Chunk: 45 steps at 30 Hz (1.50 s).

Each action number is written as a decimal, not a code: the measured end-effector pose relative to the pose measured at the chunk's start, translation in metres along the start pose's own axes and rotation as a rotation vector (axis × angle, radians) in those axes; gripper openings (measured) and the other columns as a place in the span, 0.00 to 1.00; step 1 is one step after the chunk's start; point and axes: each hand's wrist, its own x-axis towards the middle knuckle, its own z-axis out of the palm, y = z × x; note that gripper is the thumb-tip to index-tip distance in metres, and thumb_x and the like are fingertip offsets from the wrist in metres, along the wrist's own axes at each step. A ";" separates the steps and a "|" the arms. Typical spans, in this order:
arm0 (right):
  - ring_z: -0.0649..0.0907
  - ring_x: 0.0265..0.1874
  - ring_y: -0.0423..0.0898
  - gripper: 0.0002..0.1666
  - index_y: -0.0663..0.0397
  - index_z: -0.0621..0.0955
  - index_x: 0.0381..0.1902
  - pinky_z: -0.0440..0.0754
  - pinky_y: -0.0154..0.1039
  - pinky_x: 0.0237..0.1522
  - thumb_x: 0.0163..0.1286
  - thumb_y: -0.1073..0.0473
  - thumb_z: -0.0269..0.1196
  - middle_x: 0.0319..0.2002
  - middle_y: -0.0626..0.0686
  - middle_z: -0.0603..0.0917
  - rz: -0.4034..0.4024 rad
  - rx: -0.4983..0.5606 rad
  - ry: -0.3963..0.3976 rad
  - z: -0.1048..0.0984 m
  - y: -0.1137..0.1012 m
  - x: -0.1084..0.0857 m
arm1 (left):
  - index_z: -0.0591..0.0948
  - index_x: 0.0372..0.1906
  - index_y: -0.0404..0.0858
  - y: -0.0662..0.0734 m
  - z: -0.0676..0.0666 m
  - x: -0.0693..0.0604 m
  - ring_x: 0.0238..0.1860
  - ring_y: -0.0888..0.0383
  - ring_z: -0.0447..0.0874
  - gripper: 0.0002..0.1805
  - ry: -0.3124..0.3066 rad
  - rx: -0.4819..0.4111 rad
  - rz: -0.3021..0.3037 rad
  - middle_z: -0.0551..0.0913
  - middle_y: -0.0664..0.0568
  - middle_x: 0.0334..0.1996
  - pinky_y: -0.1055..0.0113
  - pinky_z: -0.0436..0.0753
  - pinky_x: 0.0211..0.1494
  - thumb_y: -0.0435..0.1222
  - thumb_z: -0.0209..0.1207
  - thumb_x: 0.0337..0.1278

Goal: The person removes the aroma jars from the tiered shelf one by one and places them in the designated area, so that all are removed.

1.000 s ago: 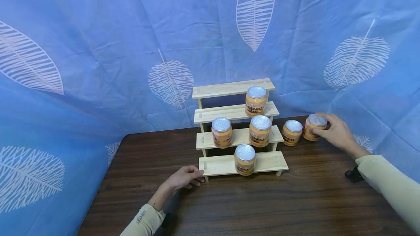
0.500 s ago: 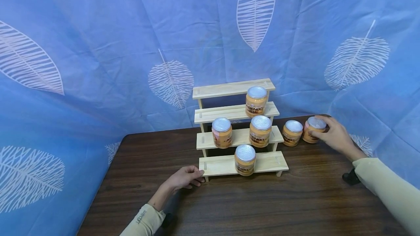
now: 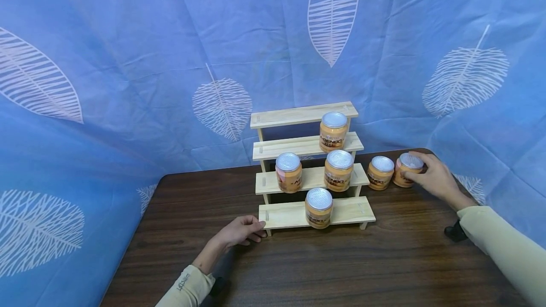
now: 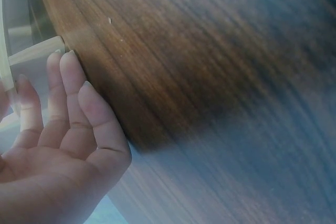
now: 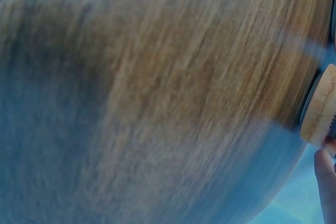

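Observation:
A stepped wooden display rack (image 3: 279, 214) with silver-lidded jars on it stands on the dark table. My left hand (image 3: 239, 232) grips the left end of its lowest shelf, thumb on top and fingers below. In the left wrist view the fingertips (image 4: 68, 59) are against the pale wood. To the right of the rack, my right hand (image 3: 437, 179) holds a jar (image 3: 401, 174) with orange-brown contents, thumb at its front and fingers behind, partly hidden. Just left of it is another such jar (image 3: 378, 179). Only one finger and part of the jar (image 5: 319, 108) show in the right wrist view.
One jar (image 3: 318, 214) is on the lowest shelf, two jars on the second, and one jar (image 3: 332, 136) on the third. A blue leaf-print cloth (image 3: 273, 37) hangs behind the brown table (image 3: 341, 269).
My right hand and its jar have shifted slightly left and down, closer to the neighbouring jar, and are nearly still over the last half second. The left hand keeps its place.

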 end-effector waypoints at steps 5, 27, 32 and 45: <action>0.75 0.38 0.55 0.43 0.55 0.70 0.71 0.69 0.43 0.29 0.66 0.39 0.67 0.59 0.69 0.72 0.006 -0.014 -0.003 -0.003 -0.002 0.001 | 0.78 0.37 0.38 0.001 0.001 -0.001 0.41 0.56 0.88 0.21 0.005 0.004 0.003 0.89 0.49 0.42 0.60 0.79 0.43 0.53 0.56 0.71; 0.69 0.60 0.77 0.45 0.68 0.65 0.71 0.71 0.73 0.49 0.70 0.42 0.64 0.66 0.78 0.66 -0.145 -0.168 -0.161 -0.032 -0.022 0.007 | 0.78 0.37 0.38 0.002 0.002 -0.002 0.40 0.57 0.87 0.20 0.015 0.005 0.007 0.89 0.49 0.42 0.59 0.79 0.43 0.53 0.56 0.71; 0.69 0.61 0.77 0.45 0.67 0.67 0.71 0.69 0.75 0.54 0.72 0.38 0.61 0.66 0.77 0.67 -0.145 -0.278 -0.247 -0.051 -0.044 0.016 | 0.78 0.37 0.38 0.002 0.001 -0.002 0.39 0.58 0.87 0.20 0.016 0.003 0.005 0.89 0.48 0.42 0.61 0.78 0.42 0.53 0.56 0.71; 0.76 0.60 0.71 0.45 0.58 0.70 0.71 0.78 0.66 0.43 0.71 0.30 0.56 0.67 0.71 0.72 -0.169 -0.364 -0.345 -0.079 -0.095 0.026 | 0.78 0.37 0.39 -0.001 0.001 0.000 0.40 0.58 0.87 0.20 -0.004 0.002 0.009 0.89 0.51 0.41 0.61 0.78 0.43 0.53 0.56 0.71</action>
